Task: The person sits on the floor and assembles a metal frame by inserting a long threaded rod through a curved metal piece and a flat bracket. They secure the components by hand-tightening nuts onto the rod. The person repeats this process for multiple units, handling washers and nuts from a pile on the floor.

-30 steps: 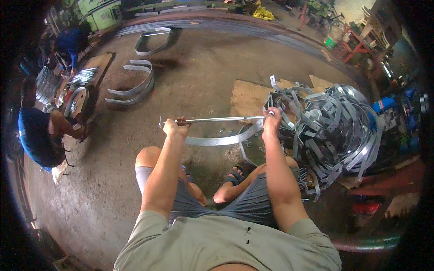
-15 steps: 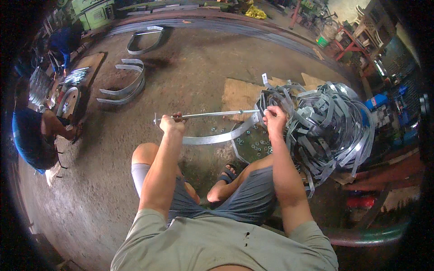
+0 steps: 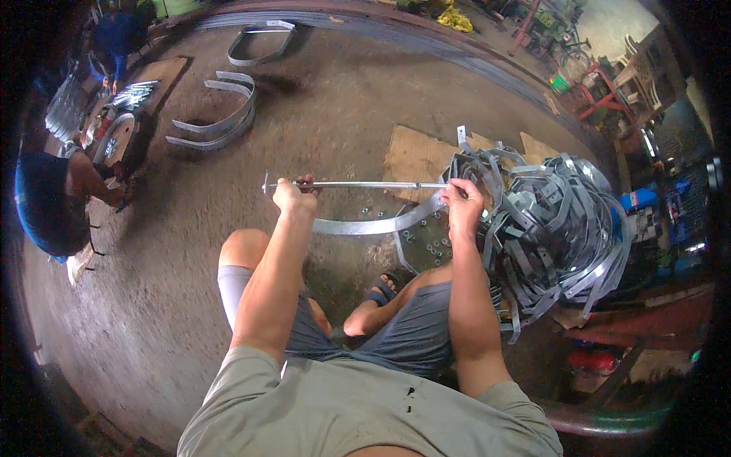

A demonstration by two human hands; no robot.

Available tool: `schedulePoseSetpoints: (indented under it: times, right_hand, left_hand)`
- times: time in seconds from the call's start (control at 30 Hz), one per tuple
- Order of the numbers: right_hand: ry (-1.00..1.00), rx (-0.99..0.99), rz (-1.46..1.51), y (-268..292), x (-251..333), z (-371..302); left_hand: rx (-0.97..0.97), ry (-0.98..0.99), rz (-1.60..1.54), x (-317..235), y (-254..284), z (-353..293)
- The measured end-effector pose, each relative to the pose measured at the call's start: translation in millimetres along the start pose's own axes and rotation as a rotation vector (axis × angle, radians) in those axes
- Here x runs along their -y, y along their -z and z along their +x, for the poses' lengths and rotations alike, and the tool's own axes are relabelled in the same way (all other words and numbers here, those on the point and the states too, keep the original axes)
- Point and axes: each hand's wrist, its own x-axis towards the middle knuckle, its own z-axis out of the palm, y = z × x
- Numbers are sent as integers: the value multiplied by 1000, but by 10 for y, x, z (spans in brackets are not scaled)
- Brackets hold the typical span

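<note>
A thin metal rod spans level between my two hands, with a small nut on it towards the right. Below it bows a curved flat metal strap, its ends reaching up to the rod near each hand. My left hand is closed round the rod and the strap's left end; the rod's tip pokes out beyond the fist. The fingers of my right hand pinch the rod's right end, close to the strap's other end. Exactly what lies under the right fingertips is hidden.
A big tangled heap of bent metal straps lies at the right, beside cardboard. Loose nuts are scattered by my feet. More curved straps rest at far left. Two people work at the left edge.
The rod has gone from slightly slanted to nearly level. Both hands keep their grip. The whole view has shifted a little with my head.
</note>
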Motion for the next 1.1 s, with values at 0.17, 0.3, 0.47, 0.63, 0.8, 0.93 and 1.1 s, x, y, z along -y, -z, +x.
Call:
schedulePoseSetpoints:
  times: [0.17,0.3,0.47,0.63,0.8,0.93,1.1]
  right_hand:
    - [105,23,-166,-113,-48,5]
    - [138,-38,-110,-242,-133,20]
    - [192,18,-182,-410,-166,-33]
    - [269,69,-314,-480,-262,2]
    - [245,117,-336,-483,-53,-42]
    - [313,-151,-609,-176,-71,101]
    - [-321,-7,-92,-197,-15,74]
  left_hand:
    - [-24,8,-29,1,-45,-29]
    - [0,20,-13,-3,-44,-23]
    - [-25,39,-2,-25,-122,-275]
    - [-23,14,-18,-26,-113,-177]
    - [-81,22,-86,-117,-63,39]
    - [-63,12,-50,-92,-57,23]
    - [-45,-56,29,-104,-49,-140]
